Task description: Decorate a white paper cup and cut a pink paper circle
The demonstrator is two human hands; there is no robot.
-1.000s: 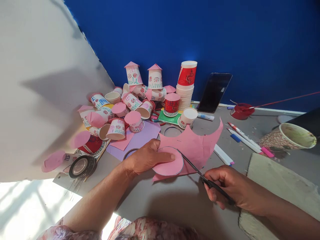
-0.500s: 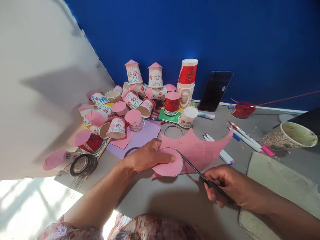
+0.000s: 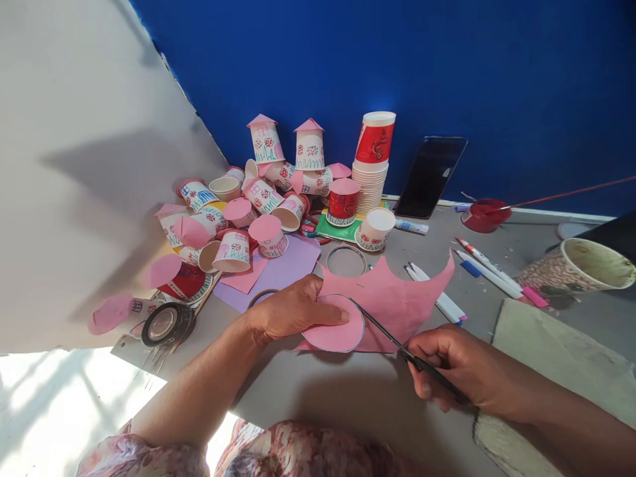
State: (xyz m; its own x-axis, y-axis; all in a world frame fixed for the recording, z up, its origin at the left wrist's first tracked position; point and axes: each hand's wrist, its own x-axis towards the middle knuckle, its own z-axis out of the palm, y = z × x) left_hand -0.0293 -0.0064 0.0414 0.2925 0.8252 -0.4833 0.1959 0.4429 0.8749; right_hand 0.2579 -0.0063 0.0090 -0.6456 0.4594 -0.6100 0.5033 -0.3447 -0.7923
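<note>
A pink paper circle (image 3: 332, 334) with a drawn outline is pinched in my left hand (image 3: 291, 308), the thumb lying flat across its face. My right hand (image 3: 450, 364) is wrapped round the handles of a pair of scissors (image 3: 385, 336). The blade tips meet the circle's upper right edge. Behind the circle spreads a larger pink paper sheet (image 3: 392, 301) with scalloped cut-outs along its top edge. A ring (image 3: 346, 261) lies just beyond this sheet, and part of another ring (image 3: 262, 298) shows beside my left hand.
Decorated paper cups (image 3: 233, 252) with pink tops are heaped at the back left. A cup stack (image 3: 370, 165) stands near a leaning phone (image 3: 431, 177). Markers (image 3: 497, 271), a patterned cup (image 3: 579, 268) and a pale cloth (image 3: 556, 377) are on the right. Black tape (image 3: 166, 324) lies left.
The right tip of the scalloped pink sheet has swung slightly inward and its lower edge has shifted. Both hands keep nearly the same positions, and the view has moved a little.
</note>
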